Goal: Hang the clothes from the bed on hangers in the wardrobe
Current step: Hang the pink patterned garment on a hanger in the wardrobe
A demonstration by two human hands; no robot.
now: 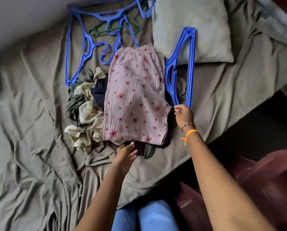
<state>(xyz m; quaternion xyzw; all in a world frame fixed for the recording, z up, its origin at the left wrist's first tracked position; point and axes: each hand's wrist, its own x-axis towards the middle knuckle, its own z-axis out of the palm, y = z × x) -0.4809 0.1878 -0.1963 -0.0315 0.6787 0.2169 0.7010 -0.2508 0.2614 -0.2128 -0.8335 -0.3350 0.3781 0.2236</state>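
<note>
Gripping a stack of blue hangers [187, 67] in the right hand [184, 115], fingers curled round its near end; the floral garment [135, 95] is spread on the bed [31, 130] just beyond the left hand's [125, 153] relaxed, empty fingers. One hanger must be separated next.
</note>
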